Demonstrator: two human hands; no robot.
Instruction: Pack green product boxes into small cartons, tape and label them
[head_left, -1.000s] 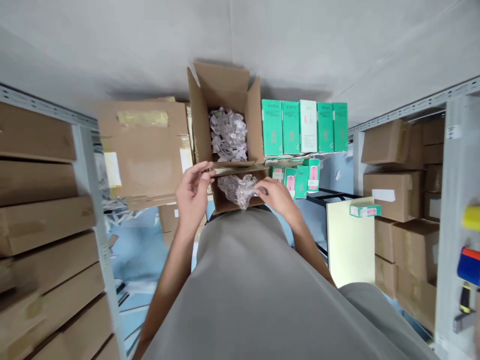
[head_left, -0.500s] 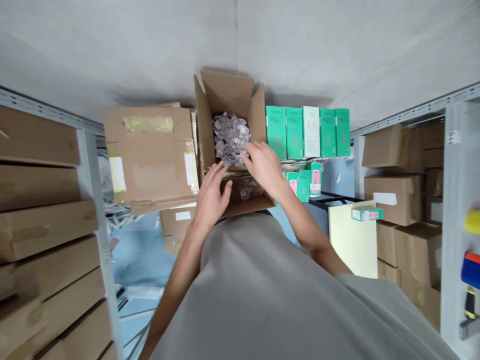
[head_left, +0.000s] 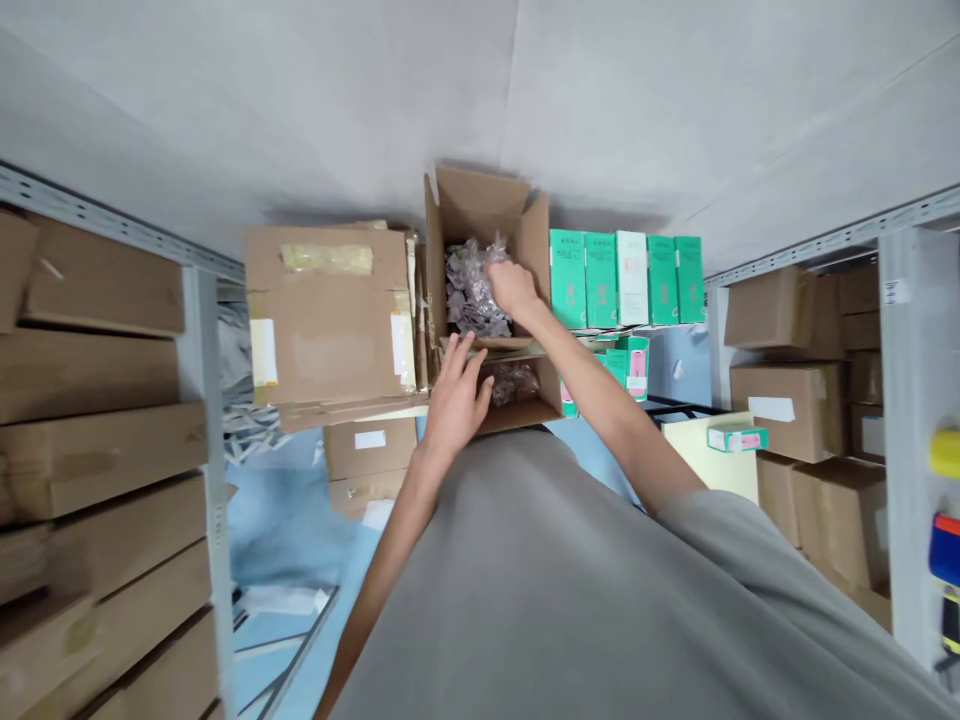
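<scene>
An open cardboard box (head_left: 484,190) stands upright in front of me, its flaps raised. Inside it lies crumpled grey paper (head_left: 459,285) with clear plastic wrap (head_left: 480,270) over it. My right hand (head_left: 516,290) reaches over the box with its fingers curled closed on the plastic wrap. My left hand (head_left: 456,400) is open at the near side of the box, fingers spread, by the near flap (head_left: 551,385). More clear plastic (head_left: 514,380) lies on that flap.
Flattened cardboard (head_left: 337,330) leans left of the box. Several green boxes (head_left: 600,280), with one white box (head_left: 632,278) among them, line the right. Shelves of brown cartons (head_left: 105,370) flank both sides. A small green box (head_left: 738,439) rests on a pale board (head_left: 712,465).
My right hand has moved further into the box and closed on the plastic wrap, which now bunches up. My left hand stays open at the near edge. The view has shifted slightly.
</scene>
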